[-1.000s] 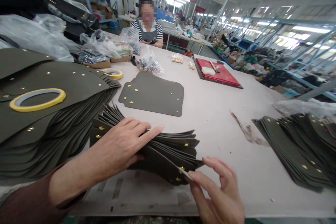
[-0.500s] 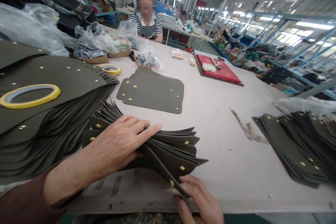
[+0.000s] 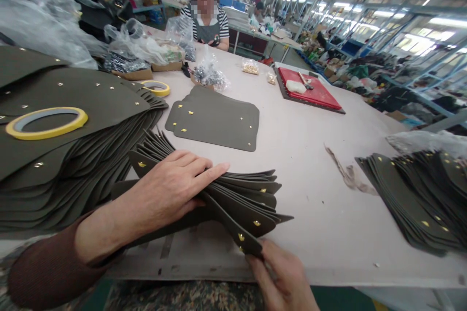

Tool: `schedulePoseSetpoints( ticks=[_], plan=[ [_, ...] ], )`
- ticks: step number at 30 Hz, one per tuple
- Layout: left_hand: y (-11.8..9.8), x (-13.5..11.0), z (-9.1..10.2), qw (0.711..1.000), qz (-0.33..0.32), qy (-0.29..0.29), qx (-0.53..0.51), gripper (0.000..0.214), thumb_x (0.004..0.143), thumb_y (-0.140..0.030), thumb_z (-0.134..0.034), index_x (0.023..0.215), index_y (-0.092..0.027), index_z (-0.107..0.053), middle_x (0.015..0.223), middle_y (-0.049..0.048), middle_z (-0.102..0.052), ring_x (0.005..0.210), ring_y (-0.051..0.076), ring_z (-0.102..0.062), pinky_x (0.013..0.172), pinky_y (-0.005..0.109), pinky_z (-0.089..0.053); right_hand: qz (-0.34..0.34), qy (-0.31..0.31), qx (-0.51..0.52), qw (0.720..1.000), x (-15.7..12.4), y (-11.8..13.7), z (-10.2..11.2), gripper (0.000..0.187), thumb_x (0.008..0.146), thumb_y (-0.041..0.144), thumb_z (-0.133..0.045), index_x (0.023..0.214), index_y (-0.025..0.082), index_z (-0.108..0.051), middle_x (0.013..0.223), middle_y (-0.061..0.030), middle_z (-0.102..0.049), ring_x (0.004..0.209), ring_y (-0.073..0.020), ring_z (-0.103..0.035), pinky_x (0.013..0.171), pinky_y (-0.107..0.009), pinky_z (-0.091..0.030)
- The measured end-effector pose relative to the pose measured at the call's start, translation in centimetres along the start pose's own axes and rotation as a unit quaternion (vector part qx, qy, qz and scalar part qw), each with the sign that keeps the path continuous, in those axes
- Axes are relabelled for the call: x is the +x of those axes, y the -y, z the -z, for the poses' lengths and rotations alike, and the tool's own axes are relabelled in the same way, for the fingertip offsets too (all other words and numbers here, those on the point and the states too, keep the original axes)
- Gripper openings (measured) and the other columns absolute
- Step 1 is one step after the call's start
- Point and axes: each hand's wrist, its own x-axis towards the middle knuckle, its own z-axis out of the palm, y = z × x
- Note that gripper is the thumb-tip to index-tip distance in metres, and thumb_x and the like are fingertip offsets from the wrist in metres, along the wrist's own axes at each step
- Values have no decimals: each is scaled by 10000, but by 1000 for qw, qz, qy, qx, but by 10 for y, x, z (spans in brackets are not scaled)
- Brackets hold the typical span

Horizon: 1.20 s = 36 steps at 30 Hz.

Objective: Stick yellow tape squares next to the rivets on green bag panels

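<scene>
A bundle of dark olive-grey, leather-like panels (image 3: 248, 189) with brass-coloured metal fittings fans out near the table's front edge. Across its middle lies my left hand (image 3: 182, 180), gripping the panels with the thumb stretched along the top. My right hand (image 3: 280, 272) pinches the near corner of the lowest panel (image 3: 237, 231) between thumb and fingers; that panel bends away from the rest. Just beyond the bundle, a few similar panels (image 3: 219, 119) lie flat, with fittings at one end and small holes or eyelets at the other.
Larger panels with eyelets are piled at left (image 3: 91, 131), a yellow tape roll (image 3: 47, 124) on top. Another fitted stack (image 3: 412, 199) sits at right. Farther back are a red board (image 3: 314, 88), bags of small parts (image 3: 250, 66) and a seated person (image 3: 206, 14). A cloth strip (image 3: 345, 170) lies mid-table.
My right hand has shifted slightly, its fingers now closer around the panel's corner, which has turned to show more of its face. My left hand keeps its grip. The view has tilted a little.
</scene>
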Motion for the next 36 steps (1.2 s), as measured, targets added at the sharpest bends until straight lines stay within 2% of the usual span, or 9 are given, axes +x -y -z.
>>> schedulePoseSetpoints(
  ticks=[2, 5, 9, 11, 15, 21, 25, 30, 36],
  plan=[
    [0, 0, -1, 1000, -1, 2, -1, 677, 791, -228, -711, 1395, -218, -405, 1148, 90, -617, 1022, 270, -553, 917, 412, -422, -71, 4, -15, 997, -7, -7, -3, 184, 903, 308, -534, 897, 205, -686, 812, -55, -720, 724, -184, -682, 646, -228, -526],
    [1, 0, -2, 1000, 1, 1, -7, 745, 744, -230, -758, 1397, -235, -399, 1158, 77, -612, 1031, 270, -546, 923, 415, -420, -167, -73, -30, 983, -16, -18, 0, 212, 802, 409, -675, 809, 197, -665, 674, -22, -678, 595, -171, -635, 581, -233, -516],
    [3, -1, -5, 1000, 2, -2, -11, 793, 720, -208, -775, 1406, -252, -380, 1168, 62, -604, 1044, 264, -538, 930, 413, -417, -187, -244, -39, 951, -21, -24, 6, 445, 803, 444, -664, 1155, 179, -601, 1063, -102, -697, 825, -203, -682, 738, -282, -563],
    [3, -2, -5, 1000, 4, -2, -8, 806, 713, -204, -780, 1409, -253, -376, 1164, 60, -606, 1043, 263, -540, 939, 415, -413, -180, -269, -39, 945, -20, -24, 5, 365, 887, 401, -569, 1180, 187, -602, 1100, -102, -696, 829, -190, -695, 737, -272, -567],
    [1, -2, -4, 1000, 9, 1, -6, 803, 701, -170, -773, 1401, -260, -390, 1145, 61, -613, 1035, 261, -551, 940, 406, -417, -99, -262, -63, 958, -10, -20, 1, 177, 922, 305, -541, 993, 217, -677, 829, -37, -730, 651, -143, -680, 668, -214, -557],
    [1, -1, -5, 1000, 10, 1, -12, 806, 708, -159, -761, 1409, -269, -380, 1152, 61, -606, 1037, 265, -547, 936, 415, -416, 61, -157, -85, 982, 9, -19, 7, 215, 902, 145, -509, 1020, 202, -680, 860, -52, -723, 764, -151, -698, 676, -199, -556],
    [1, -1, -6, 1000, 7, 1, -12, 839, 694, -140, -769, 1416, -298, -372, 1156, 50, -606, 1040, 264, -548, 945, 419, -408, 20, -260, -112, 959, 20, -19, 20, 164, 867, 188, -612, 1020, 196, -671, 904, -55, -719, 784, -161, -685, 698, -218, -560],
    [0, -2, -6, 1000, 9, -7, -4, 851, 693, -115, -755, 1429, -262, -353, 1209, 79, -598, 1073, 282, -542, 979, 440, -388, -35, -184, -57, 981, 38, -6, 23, 122, 898, 241, -581, 954, 195, -679, 822, -30, -727, 699, -146, -680, 632, -197, -558],
    [3, -1, -4, 1000, 11, -5, 1, 884, 681, -124, -757, 1443, -227, -322, 1219, 95, -599, 1064, 282, -551, 951, 432, -412, 109, -138, -48, 983, 36, -7, 23, 221, 850, 80, -586, 1001, 227, -652, 903, -38, -736, 826, -163, -705, 749, -233, -574]
  ],
)
